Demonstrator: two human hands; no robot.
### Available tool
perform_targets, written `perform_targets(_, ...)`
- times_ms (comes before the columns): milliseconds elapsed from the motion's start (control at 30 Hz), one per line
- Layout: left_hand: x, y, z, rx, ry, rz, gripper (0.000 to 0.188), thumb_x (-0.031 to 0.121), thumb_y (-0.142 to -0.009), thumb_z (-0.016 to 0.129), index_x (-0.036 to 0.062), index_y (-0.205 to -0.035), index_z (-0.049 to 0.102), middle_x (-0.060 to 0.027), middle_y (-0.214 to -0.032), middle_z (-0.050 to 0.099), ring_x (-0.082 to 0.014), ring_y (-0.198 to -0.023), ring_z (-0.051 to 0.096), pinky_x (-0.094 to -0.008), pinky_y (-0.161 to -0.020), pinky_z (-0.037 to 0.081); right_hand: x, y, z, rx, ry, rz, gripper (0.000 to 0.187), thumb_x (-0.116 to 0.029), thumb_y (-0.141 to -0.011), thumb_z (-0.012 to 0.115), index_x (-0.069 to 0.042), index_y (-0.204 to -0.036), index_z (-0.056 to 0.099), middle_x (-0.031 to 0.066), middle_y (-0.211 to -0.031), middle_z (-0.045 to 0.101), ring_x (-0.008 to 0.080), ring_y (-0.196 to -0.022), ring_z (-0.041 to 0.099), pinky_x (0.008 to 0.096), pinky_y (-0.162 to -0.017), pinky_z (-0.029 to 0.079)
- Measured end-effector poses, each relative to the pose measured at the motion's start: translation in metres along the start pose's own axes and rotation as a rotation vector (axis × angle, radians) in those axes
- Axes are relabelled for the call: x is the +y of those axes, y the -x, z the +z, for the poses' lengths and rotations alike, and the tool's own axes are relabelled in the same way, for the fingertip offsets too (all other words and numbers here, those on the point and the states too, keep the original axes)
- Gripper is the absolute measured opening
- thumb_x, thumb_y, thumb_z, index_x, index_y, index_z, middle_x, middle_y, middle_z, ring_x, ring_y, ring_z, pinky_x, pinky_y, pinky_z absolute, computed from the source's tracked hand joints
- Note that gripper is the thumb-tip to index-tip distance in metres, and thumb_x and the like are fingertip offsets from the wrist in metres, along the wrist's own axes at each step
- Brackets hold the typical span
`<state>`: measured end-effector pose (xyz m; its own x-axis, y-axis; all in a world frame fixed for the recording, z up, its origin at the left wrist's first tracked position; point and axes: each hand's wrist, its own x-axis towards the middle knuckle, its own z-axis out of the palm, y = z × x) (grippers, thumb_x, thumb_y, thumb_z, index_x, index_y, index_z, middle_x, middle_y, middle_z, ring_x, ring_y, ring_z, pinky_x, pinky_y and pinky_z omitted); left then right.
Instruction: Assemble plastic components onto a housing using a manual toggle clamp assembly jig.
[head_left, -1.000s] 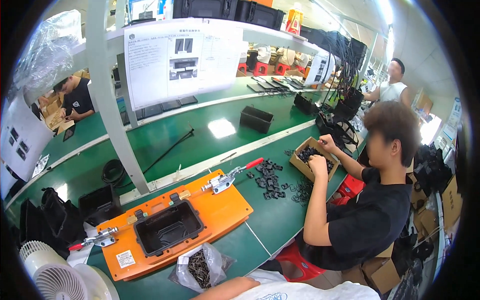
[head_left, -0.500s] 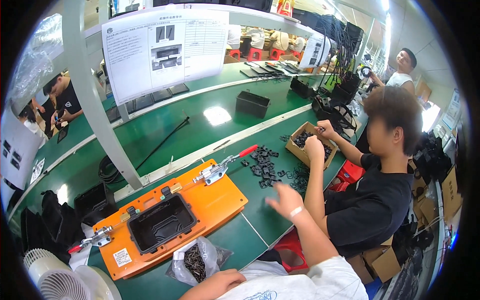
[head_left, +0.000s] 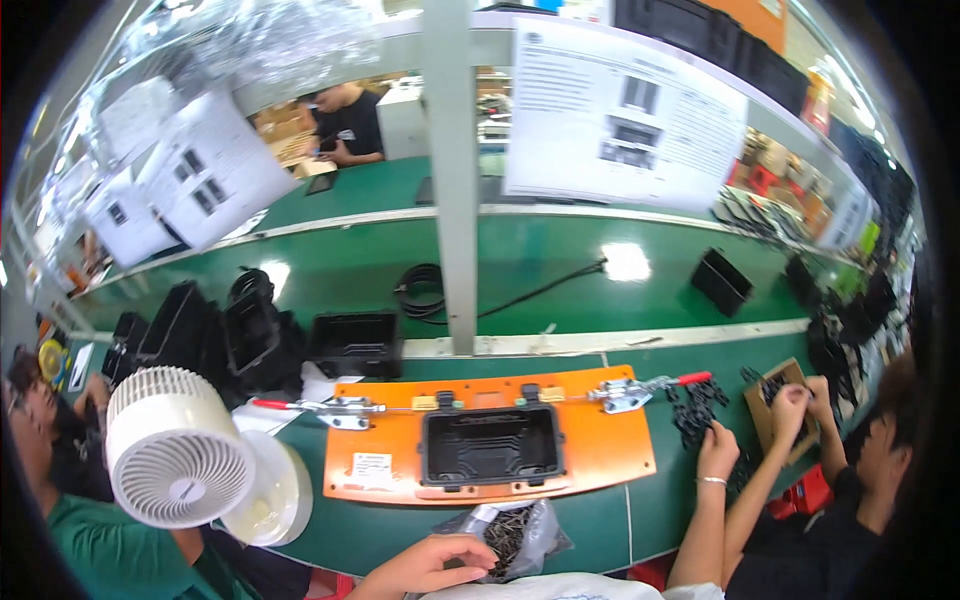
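My right hand (head_left: pixel 717 458), with a white band at its wrist, reaches the edge of a pile of small black plastic clips (head_left: pixel 694 412). Its fingers are drawn together; anything between them is hidden. My left hand (head_left: pixel 440 562) is open, fingers loosely bent, beside a clear plastic bag (head_left: pixel 545 530) of small dark metal screws or pins (head_left: pixel 508 535). Before me lies an orange fixture plate (head_left: pixel 600 450) holding an open black plastic box (head_left: pixel 492 450). Red-handled toggle clamps, a left one (head_left: pixel 345 408) and a right one (head_left: pixel 628 395), flank the box.
A white fan (head_left: pixel 180 450) stands left of the fixture. Several black cases (head_left: pixel 355 340) sit behind it. A co-worker's hands (head_left: pixel 795 400) work over a cardboard box (head_left: pixel 765 420) on the right. A grey post (head_left: pixel 455 180) rises behind the fixture.
The view has swung left, bringing the fixture to the middle and the fan fully in. My right hand has come to the clips; my left hand has moved beside the bag, fingers spreading.
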<state>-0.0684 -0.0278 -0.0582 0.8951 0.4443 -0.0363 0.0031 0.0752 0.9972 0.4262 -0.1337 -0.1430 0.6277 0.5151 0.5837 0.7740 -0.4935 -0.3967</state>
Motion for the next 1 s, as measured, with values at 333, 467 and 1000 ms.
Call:
perform_targets(333,0.029,-0.034,-0.008,-0.058,-0.142,0.135,0.021,0.012,-0.090,0.061,0.0005,-0.107,0.059,-0.0091,-0.097,0.060,-0.0204,-0.089,0.059,-0.0325,-0.076,0.047,-0.070,-0.004,-0.028,-0.164,-0.712,0.397,0.018,-0.012,-0.092,0.059,0.000,-0.104,0.064,0.0000,-0.076,0.062,0.0035,-0.054,0.052,0.0168,-0.043,0.037)
perform_targets(467,0.038,-0.035,-0.011,0.038,-0.267,0.194,0.020,0.011,-0.089,0.062,0.0010,-0.106,0.059,-0.0092,-0.095,0.059,-0.0211,-0.088,0.059,-0.0317,-0.075,0.047,-0.031,0.001,0.006,-0.048,-0.142,-0.037,0.013,-0.007,-0.085,0.064,0.001,-0.094,0.065,0.0093,-0.074,0.062,0.0204,-0.063,0.059,0.0302,-0.055,0.047)
perform_targets(1000,0.073,-0.084,-0.043,0.488,-0.824,0.346,0.024,0.002,-0.071,0.074,-0.0006,-0.092,0.063,-0.0117,-0.084,0.061,-0.0262,-0.075,0.060,-0.0318,-0.064,0.049,-0.151,-0.040,-0.007,-0.039,-1.046,0.616,0.031,-0.023,-0.090,0.062,-0.006,-0.114,0.053,0.0010,-0.098,0.060,0.0096,-0.080,0.056,0.0219,-0.060,0.043)
